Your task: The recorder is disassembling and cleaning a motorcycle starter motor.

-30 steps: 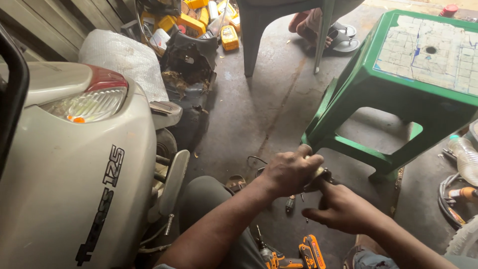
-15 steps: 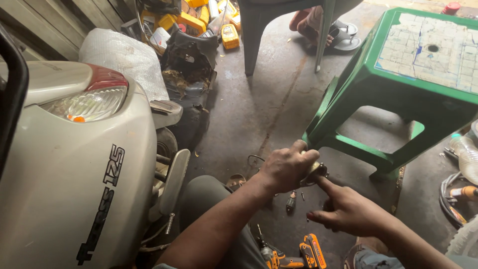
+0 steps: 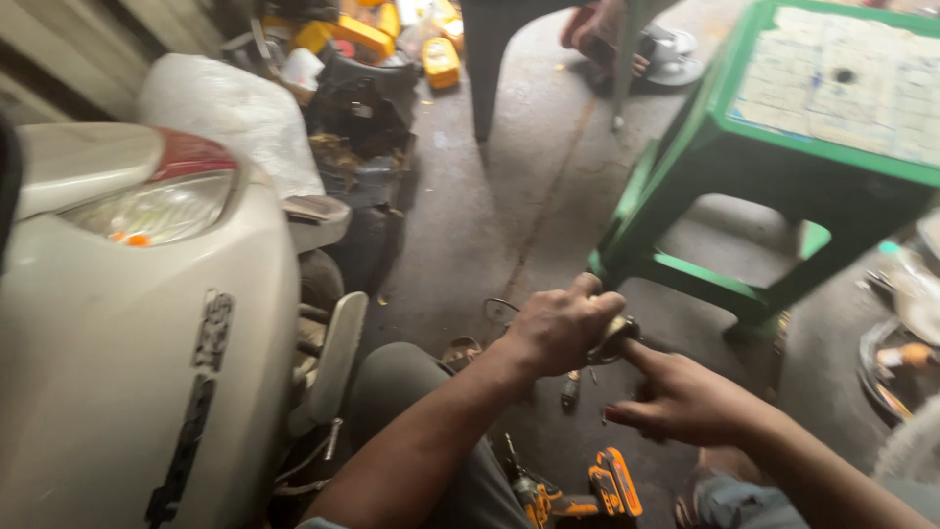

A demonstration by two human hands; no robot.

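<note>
My left hand (image 3: 560, 328) is closed around a small dark metal part (image 3: 613, 341) held above the concrete floor. My right hand (image 3: 681, 400) is just right of it, its fingers spread and one fingertip touching the part's end. Most of the part is hidden inside the left fist. A small screwdriver bit or bolt (image 3: 569, 389) lies on the floor below the hands. An orange and black power drill (image 3: 578, 490) rests on the floor near my knee.
A white scooter's rear body (image 3: 147, 323) with its tail light fills the left. A green plastic stool (image 3: 783, 157) stands at the right. Clutter of yellow containers (image 3: 392, 39) and black parts sits at the back. Another person's foot (image 3: 597, 29) is by a grey chair.
My right hand slid down and right, off the part, leaving one fingertip touching it. The left hand stayed closed on the part.
</note>
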